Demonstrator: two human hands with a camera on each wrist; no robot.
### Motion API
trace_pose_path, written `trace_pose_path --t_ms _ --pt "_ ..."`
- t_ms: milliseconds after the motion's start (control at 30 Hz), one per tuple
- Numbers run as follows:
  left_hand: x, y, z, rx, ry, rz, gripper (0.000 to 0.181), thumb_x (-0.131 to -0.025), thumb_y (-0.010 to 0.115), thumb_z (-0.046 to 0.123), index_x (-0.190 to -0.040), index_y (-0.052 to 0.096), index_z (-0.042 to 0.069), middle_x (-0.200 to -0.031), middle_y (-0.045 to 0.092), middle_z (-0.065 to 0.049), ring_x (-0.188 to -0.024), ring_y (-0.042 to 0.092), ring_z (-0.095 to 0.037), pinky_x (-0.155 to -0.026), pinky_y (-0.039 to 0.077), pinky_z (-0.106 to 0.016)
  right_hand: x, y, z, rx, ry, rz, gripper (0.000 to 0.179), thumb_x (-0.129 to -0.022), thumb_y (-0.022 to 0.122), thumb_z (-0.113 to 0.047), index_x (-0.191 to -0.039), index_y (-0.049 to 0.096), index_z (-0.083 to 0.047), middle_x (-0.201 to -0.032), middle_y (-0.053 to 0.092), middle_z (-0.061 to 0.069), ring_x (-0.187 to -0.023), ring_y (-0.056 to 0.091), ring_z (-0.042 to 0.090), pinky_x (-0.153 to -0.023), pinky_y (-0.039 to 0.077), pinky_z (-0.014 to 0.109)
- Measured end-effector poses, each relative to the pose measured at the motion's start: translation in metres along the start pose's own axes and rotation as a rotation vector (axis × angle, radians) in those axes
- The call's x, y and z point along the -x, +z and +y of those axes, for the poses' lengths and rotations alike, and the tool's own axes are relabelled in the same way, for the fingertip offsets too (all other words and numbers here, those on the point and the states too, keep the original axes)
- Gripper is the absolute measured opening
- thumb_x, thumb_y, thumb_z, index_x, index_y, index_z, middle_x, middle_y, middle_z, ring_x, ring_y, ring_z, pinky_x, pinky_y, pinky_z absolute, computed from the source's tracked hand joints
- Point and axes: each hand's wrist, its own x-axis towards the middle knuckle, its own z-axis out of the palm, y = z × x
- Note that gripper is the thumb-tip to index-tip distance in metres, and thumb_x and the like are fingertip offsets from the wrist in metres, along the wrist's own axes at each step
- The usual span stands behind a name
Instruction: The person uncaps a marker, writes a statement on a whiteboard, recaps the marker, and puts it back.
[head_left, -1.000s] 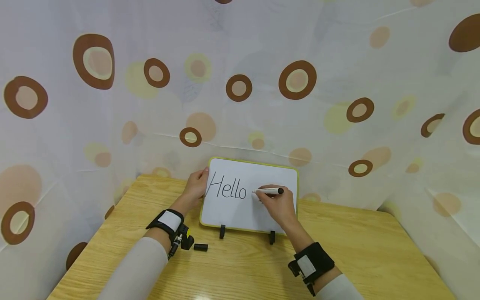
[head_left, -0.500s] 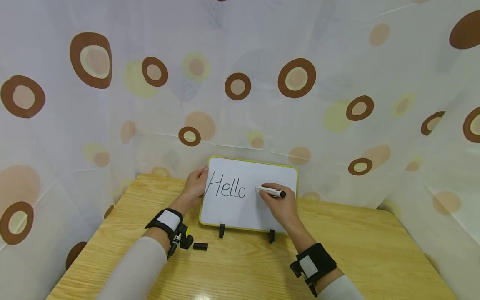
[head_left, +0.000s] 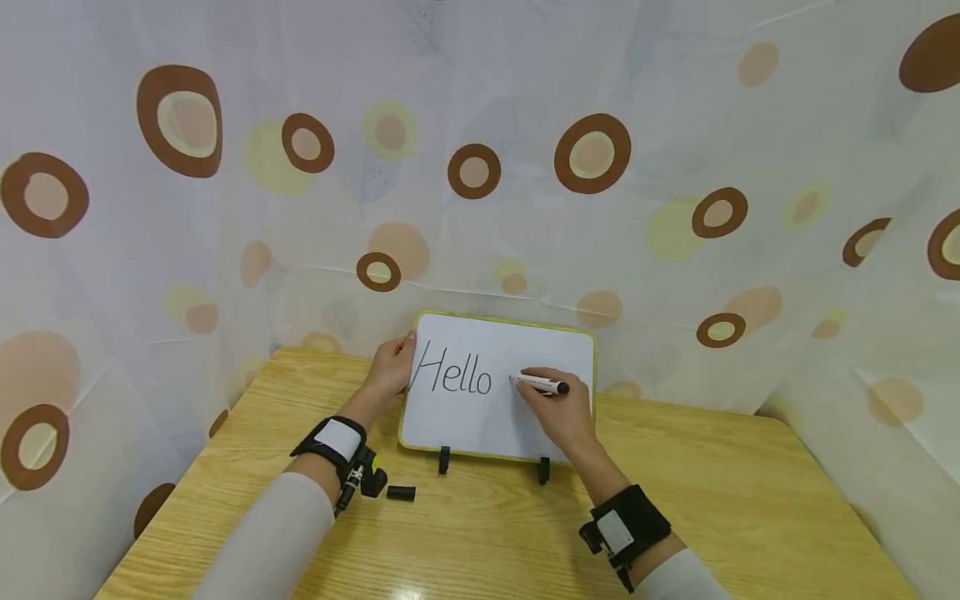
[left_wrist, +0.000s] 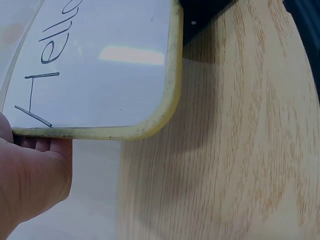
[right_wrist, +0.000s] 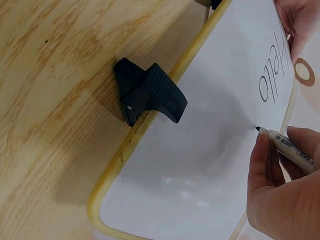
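A whiteboard [head_left: 465, 425] with a yellow frame stands tilted back on the wooden table, with "Hello" in black on its left half. My left hand [head_left: 390, 371] grips its left edge; in the left wrist view the fingers [left_wrist: 47, 145] reach behind the frame. To the right of the word, my right hand [head_left: 562, 412] pinches a white marker [head_left: 542, 383] with a black end. In the right wrist view the dark marker tip [right_wrist: 258, 128] is at or very near the board's surface; I cannot tell whether it touches.
Two black clip-like feet [head_left: 444, 460] hold the board's lower edge. A black marker cap [head_left: 401, 493] lies on the table [head_left: 465, 542] near the left wrist. Behind the board hangs a pale curtain [head_left: 525, 233] with brown rings. Each wrist wears a black strap with a camera.
My right hand has shifted slightly, and the marker's back end has tipped lower with its tip a little further right. My left hand keeps its grip on the board's edge.
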Motion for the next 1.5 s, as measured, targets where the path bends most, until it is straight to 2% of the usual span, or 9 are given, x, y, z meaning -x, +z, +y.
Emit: trace_pose_path --t_ms 167,500,767,933,1100,1333,1500 --pt "-0.001 0.002 -0.001 0.001 -0.002 -0.015 0.050 -0.111 0.036 0.047 -0.125 0.064 0.008 -0.106 0.063 -0.010 -0.093 0.058 -0.020 -0.076 0.049 -0.031 -0.001 0.000 0.002 -0.003 0.000 -0.012 0.022 -0.092 0.078 -0.011 -0.112 0.077 -0.002 -0.101 0.075 0.017 -0.090 0.073 0.025 -0.071 0.055 0.023" --pt "0.000 0.003 0.003 -0.010 -0.008 -0.014 0.050 -0.111 0.036 0.046 -0.125 0.064 0.008 -0.106 0.063 -0.010 -0.095 0.058 -0.021 -0.078 0.049 -0.033 -0.002 -0.001 0.001 -0.011 0.007 -0.014 0.021 -0.093 0.077 -0.010 -0.112 0.077 -0.002 -0.098 0.076 0.017 -0.087 0.073 0.023 -0.071 0.056 0.024" --pt "0.002 0.003 0.005 -0.009 0.001 0.000 0.050 -0.112 0.035 0.045 -0.122 0.065 0.006 -0.104 0.062 -0.010 -0.092 0.057 -0.020 -0.074 0.048 -0.031 0.004 -0.002 -0.003 0.059 0.071 -0.028 0.011 -0.092 0.075 -0.011 -0.099 0.079 -0.003 -0.087 0.076 0.013 -0.081 0.074 0.027 -0.070 0.056 0.032" --pt "0.002 0.003 0.006 -0.015 -0.003 0.001 0.050 -0.112 0.035 0.045 -0.122 0.064 0.006 -0.104 0.062 -0.010 -0.092 0.057 -0.020 -0.074 0.048 -0.031 0.008 -0.003 -0.003 0.078 0.075 -0.034 0.007 -0.091 0.074 -0.008 -0.093 0.078 -0.004 -0.083 0.075 0.016 -0.077 0.072 0.034 -0.066 0.055 0.033" --pt "0.002 0.002 0.005 -0.013 -0.006 0.001 0.050 -0.112 0.035 0.046 -0.122 0.064 0.006 -0.103 0.061 -0.009 -0.091 0.057 -0.020 -0.074 0.048 -0.031 0.009 -0.003 -0.004 0.088 0.077 -0.035 0.006 -0.091 0.074 -0.009 -0.092 0.078 -0.004 -0.083 0.075 0.017 -0.076 0.072 0.034 -0.066 0.054 0.034" --pt "0.003 0.000 0.002 -0.008 -0.013 -0.009 0.050 -0.111 0.035 0.046 -0.125 0.063 0.007 -0.106 0.061 -0.010 -0.094 0.057 -0.021 -0.076 0.048 -0.032 0.003 0.000 0.001 0.036 0.016 0.049 0.012 -0.092 0.076 -0.011 -0.099 0.079 -0.002 -0.082 0.075 0.014 -0.076 0.073 0.035 -0.064 0.056 0.030" --pt "0.002 0.000 0.001 -0.007 -0.007 -0.012 0.051 -0.111 0.035 0.046 -0.124 0.064 0.007 -0.105 0.061 -0.010 -0.093 0.057 -0.020 -0.076 0.049 -0.031 0.000 0.002 0.004 0.015 -0.015 0.098 0.015 -0.092 0.077 -0.011 -0.104 0.079 -0.002 -0.082 0.076 0.013 -0.075 0.073 0.026 -0.063 0.055 0.026"
